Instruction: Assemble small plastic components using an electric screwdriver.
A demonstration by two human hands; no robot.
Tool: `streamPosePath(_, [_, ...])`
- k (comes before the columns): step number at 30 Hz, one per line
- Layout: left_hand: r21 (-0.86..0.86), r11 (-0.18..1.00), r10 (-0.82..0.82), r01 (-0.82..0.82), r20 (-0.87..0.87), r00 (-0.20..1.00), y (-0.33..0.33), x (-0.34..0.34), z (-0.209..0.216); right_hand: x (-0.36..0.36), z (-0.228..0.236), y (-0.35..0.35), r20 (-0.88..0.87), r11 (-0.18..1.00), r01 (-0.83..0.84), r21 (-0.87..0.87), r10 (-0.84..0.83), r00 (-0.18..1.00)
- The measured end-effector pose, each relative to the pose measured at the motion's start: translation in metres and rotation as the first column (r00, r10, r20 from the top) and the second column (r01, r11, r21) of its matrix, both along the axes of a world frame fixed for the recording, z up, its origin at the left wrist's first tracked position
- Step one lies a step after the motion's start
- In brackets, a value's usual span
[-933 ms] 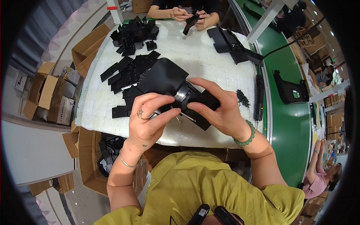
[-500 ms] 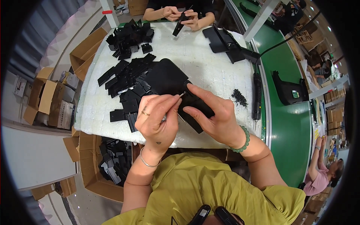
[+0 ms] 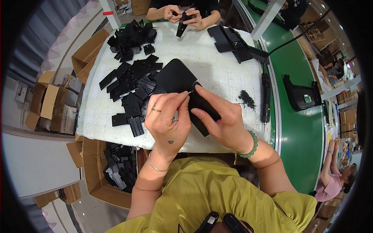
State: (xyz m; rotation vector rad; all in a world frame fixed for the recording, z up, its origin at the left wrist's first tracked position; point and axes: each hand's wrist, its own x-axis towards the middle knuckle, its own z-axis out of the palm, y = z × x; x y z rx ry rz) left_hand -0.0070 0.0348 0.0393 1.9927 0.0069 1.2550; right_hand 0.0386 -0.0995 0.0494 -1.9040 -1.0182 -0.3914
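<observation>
My left hand (image 3: 167, 120) is closed in a pinch on a thin silver metal rod (image 3: 190, 92), whose tip meets the end of a long black plastic part (image 3: 202, 110). Whether the rod is a pin or a tool's tip is hard to make out, since my fingers hide most of it. My right hand (image 3: 225, 122) grips that plastic part from the right, its thumb and index finger along the edge. A flat black panel with rounded corners (image 3: 175, 75) lies against the part's far end; I cannot tell whether the two are joined.
Black plastic pieces (image 3: 134, 75) lie in heaps at the left of the white-covered table (image 3: 229, 136). On the right are small black screws (image 3: 246, 99) and a corded electric screwdriver (image 3: 265, 99). Across the table, a co-worker's hands (image 3: 190, 17) hold another black part. An open cardboard box (image 3: 95, 171) stands lower left.
My left hand has shifted slightly up and right, its fingers tilting, with the rod still at the part's end. My right hand has barely moved.
</observation>
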Motion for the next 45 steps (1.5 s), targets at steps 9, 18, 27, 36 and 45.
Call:
streamPosePath(9, [0.186, 0.982, 0.017, -0.018, 0.004, 1.0, 0.002, 0.002, 0.0, -0.003, 0.001, -0.003, 0.034, 0.999, 0.032, -0.038, -0.031, 0.999])
streamPosePath(18, [0.22, 0.909, -0.29, 0.355, -0.278, 0.916, 0.024, -0.019, 0.01, 0.006, 0.004, -0.013, -0.229, 0.995, 0.038, 0.094, -0.016, 0.973])
streamPosePath(27, [-0.12, 0.967, -0.236, 0.226, -0.076, 0.969, 0.006, -0.014, 0.0, -0.004, 0.003, -0.008, -0.137, 0.998, -0.03, 0.05, 0.037, 0.99])
streamPosePath(36, [0.064, 0.956, -0.28, 0.286, -0.088, 0.956, 0.008, -0.009, 0.007, -0.003, 0.001, -0.012, -0.029, 1.0, -0.023, -0.004, 0.023, 0.999])
streamPosePath(45, [0.123, 0.951, -0.273, 0.283, -0.094, 0.957, 0.006, -0.007, 0.008, -0.003, 0.002, -0.013, -0.067, 1.0, -0.018, -0.015, 0.017, 0.998])
